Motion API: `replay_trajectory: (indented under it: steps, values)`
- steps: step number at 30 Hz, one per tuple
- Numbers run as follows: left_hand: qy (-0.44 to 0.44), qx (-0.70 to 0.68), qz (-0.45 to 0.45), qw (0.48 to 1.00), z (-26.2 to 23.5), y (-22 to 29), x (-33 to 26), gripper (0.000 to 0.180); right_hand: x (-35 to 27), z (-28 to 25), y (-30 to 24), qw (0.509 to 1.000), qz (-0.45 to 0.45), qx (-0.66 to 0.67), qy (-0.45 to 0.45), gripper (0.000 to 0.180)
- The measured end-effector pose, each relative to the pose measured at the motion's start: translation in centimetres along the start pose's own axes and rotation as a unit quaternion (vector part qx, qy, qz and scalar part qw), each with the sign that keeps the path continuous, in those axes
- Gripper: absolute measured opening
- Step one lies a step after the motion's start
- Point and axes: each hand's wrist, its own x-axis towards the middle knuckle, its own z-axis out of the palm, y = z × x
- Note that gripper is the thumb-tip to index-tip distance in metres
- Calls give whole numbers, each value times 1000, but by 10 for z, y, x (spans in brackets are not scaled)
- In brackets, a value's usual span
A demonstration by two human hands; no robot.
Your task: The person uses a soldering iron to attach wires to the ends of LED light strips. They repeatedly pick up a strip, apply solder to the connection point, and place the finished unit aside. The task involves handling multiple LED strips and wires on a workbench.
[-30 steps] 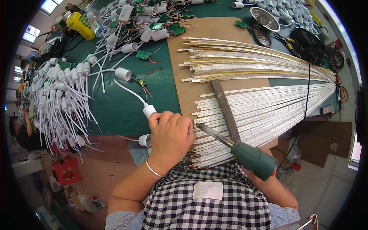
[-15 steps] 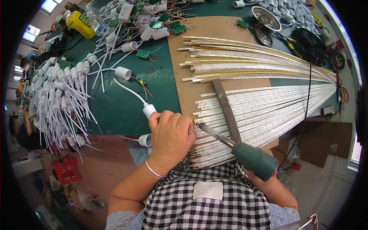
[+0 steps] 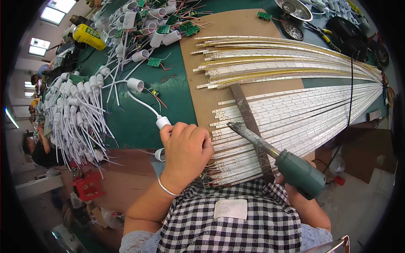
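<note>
- White lamp cap: 1, cable trailing up-left, at the left ends of the lower LED strips.
- Left hand: we see it curled closed around the cap; whether it also pinches a wire, we can't tell.
- Right hand: wrapped on the soldering iron, mostly hidden behind the handle; how tight, can't tell. Iron tip near the left fingertips, just to their right, above the strips.
- Doing it well, our judgement: hold the strip end steady, touch the tip briefly, fingers off the hot shaft.
- Dark flat bar: across the lower strips; we'd avoid bumping it.
- Small metal dish: silvery bits inside. Larger metal bowl: contents unclear to us.
- Yellow bottle: lies tilted, far left; we can't see inside.
</note>
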Motion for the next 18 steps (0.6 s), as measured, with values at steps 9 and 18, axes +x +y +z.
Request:
replay_trajectory:
  steps: [9,18]
  values:
    - [0,20,2,1000,-2,3,2,9,-3,1,8,999,16,35,27,48]
    - [-4,21,-5,1000,-3,5,2,9,1,2,-1,998,30,56,6,52]
